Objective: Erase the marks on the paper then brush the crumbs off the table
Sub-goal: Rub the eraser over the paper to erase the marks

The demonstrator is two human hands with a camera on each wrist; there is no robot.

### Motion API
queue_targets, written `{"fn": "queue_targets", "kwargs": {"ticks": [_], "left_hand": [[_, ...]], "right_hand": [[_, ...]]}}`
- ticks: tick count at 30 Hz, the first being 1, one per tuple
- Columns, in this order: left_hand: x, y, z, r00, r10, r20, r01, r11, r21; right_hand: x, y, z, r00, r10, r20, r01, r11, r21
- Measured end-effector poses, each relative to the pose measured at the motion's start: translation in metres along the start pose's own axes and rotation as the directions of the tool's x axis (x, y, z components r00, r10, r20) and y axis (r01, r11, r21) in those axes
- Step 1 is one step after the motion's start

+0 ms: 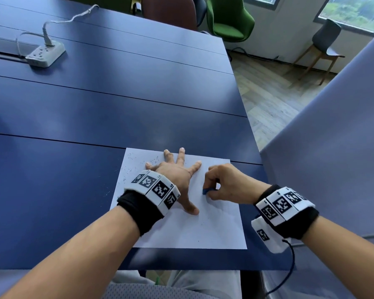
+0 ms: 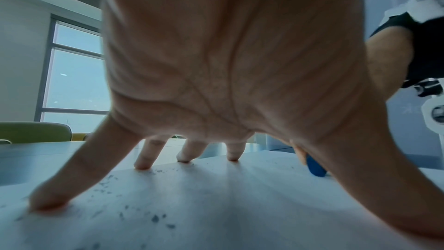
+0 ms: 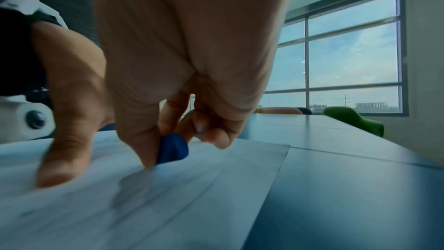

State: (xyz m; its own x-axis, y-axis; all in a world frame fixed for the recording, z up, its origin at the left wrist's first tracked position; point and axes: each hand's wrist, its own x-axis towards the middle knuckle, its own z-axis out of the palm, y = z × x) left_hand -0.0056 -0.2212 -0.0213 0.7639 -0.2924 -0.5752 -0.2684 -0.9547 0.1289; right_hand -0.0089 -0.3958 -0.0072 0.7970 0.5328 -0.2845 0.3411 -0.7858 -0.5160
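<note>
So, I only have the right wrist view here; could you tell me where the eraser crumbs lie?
Observer: Mostly on the far-left part of the paper: crumbs lie beside the left hand.
Operator: Are any off the sheet?
Observer: Yes, a few specks lie on the blue table, just left of the paper's edge.
Operator: How is the left hand placed?
Observer: Spread wide, its fingertips pressing the paper, left of the right hand, which pinches the blue eraser.

Daylight from the windows lights the room evenly; soft shadows lie under the hands, wrist views blur and edges bend.
</note>
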Motion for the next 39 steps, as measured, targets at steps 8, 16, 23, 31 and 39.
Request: {"fn": "queue_targets", "kwargs": {"ticks": [8,16,23,31,39], "left_hand": [[0.0,0.0,0.001,1.0,-0.001,-0.013,0.002,1.0,0.015],[-0.001,0.0,0.0,1.0,-0.004,0.0,0.004,1.0,0.028],[0.0,0.001,-0.001,1.0,-0.003,0.003,0.003,1.0,0.03],[-0.001,0.002,-0.001,1.0,-0.004,0.005,0.003,1.0,0.028],[-0.002,0.002,-0.002,1.0,-0.007,0.011,0.007,1.0,0.015]], "right_hand": [[-0.011,0.005,-0.002,1.0,0.02,0.018,-0.02,1.0,0.007],[-0.028,-0.001,0.0,0.971,0.009,0.239,-0.013,1.0,0.017],[-0.035,0.001,0.006,0.982,0.006,0.189,-0.021,0.997,0.076],[-0.027,0.001,0.003,0.992,0.024,0.125,-0.033,0.997,0.07],[0.005,0.009,-0.014,0.998,0.04,-0.041,-0.042,0.998,-0.041]]}}
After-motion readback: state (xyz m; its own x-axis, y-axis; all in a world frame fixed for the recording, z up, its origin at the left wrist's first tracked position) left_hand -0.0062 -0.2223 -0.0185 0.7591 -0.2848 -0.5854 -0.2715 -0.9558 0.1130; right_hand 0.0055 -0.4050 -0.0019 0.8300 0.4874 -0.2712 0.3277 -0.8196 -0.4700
